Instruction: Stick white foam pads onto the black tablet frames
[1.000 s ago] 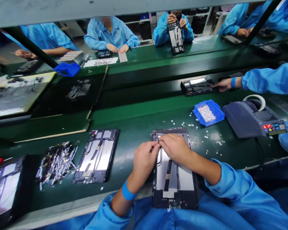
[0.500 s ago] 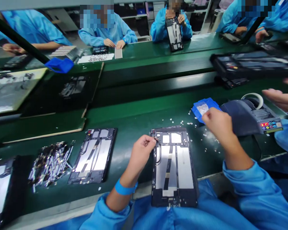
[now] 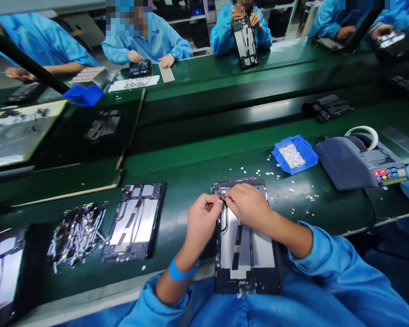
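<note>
An opened tablet [image 3: 264,254] with silver panels and dark ribbon cables leans on the bench edge and my lap. At its upper left corner my left hand [image 3: 204,218] pinches something small and dark, mostly hidden by the fingertips. My right hand [image 3: 248,204] reaches across the tablet's top, its thumb and finger closed at the same spot, almost touching the left fingertips. What the right fingers hold is too small to make out. A thin black cable [image 3: 225,222] curves down just below both hands.
A blue tray [image 3: 308,156] of small white pieces stands beside a grey tape dispenser [image 3: 347,163]; loose white bits lie around. To the left are another opened tablet [image 3: 132,222] and a pile of ribbon cables [image 3: 77,236]. Co-workers in blue sit across the bench.
My right hand has moved left from the blue tray to the tablet's upper left corner. My left hand stays there. The tablet held at the right has gone from a neighbour's hand's reach.
</note>
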A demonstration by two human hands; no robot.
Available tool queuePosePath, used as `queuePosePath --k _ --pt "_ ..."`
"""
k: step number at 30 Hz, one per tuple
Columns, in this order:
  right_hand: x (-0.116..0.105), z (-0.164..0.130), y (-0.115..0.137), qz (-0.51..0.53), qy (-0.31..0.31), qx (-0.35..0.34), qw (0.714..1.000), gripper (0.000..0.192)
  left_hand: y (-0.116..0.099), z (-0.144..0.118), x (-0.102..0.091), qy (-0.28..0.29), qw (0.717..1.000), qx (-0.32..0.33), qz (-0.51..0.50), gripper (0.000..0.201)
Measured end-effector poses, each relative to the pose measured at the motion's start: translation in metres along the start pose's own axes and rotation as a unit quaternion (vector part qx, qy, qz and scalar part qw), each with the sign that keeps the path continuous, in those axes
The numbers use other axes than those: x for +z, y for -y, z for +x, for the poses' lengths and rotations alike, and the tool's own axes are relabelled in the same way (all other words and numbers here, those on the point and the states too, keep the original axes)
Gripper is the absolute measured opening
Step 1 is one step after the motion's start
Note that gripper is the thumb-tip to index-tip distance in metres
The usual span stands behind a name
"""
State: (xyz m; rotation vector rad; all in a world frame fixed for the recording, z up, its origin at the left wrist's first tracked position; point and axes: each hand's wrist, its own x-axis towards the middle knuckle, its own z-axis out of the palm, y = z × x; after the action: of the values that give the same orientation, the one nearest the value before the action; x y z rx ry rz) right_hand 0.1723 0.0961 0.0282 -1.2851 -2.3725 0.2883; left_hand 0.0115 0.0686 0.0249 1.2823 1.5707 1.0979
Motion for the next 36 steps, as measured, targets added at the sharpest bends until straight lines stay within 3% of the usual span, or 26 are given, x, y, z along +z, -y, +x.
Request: queuePosePath --k 6,10,12,15,18,20,21,23,27,31,36 --pt "-0.002 0.001 -0.002 -0.029 -0.019 0.017 0.999 0.012 -0.008 -0.008 0.0 -0.015 0.991 0.082 0.105 0.01" --pt "0.0 0.012 0.002 0.009 0.004 -0.016 1.0 0.015 -0.009 -0.004 -0.003 0.011 0.994 0.059 0.091 0.011" --pt "-0.007 0.017 -0.008 0.022 0.005 -0.005 1.0 0.016 -0.006 0.0 -0.004 0.019 0.997 0.033 0.061 0.012" --pt "-0.037 0.014 -0.049 0.009 -0.031 0.073 0.997 0.014 -0.003 0.005 -0.005 0.023 1.0 -0.02 0.002 0.015" --pt "-0.077 -0.001 -0.106 -0.065 -0.067 0.235 0.967 0.012 -0.002 0.007 -0.01 0.032 0.998 -0.045 -0.027 0.017" --pt "-0.096 -0.01 -0.129 -0.109 -0.042 0.332 0.936 0.02 -0.003 0.007 -0.016 0.048 0.998 -0.037 -0.016 0.016" --pt "-0.1 -0.012 -0.132 -0.101 -0.028 0.345 0.933 0.022 -0.005 0.008 -0.02 0.057 0.998 -0.026 -0.001 0.017" --pt "-0.097 -0.013 -0.117 -0.017 -0.004 0.301 0.953 0.02 -0.009 0.01 -0.028 0.061 0.997 0.007 0.045 0.02" --pt "-0.068 0.009 -0.053 0.134 0.061 0.193 0.97 0.021 -0.012 0.022 -0.041 0.013 0.972 0.126 0.2 0.022" --pt "-0.043 0.037 -0.018 0.099 0.151 0.17 0.969 0.03 -0.003 0.03 -0.043 0.073 0.903 0.279 0.32 0.024" --pt "-0.028 0.047 -0.017 0.025 0.174 0.173 0.969 0.028 0.012 0.029 -0.039 0.097 0.841 0.366 0.388 0.03"
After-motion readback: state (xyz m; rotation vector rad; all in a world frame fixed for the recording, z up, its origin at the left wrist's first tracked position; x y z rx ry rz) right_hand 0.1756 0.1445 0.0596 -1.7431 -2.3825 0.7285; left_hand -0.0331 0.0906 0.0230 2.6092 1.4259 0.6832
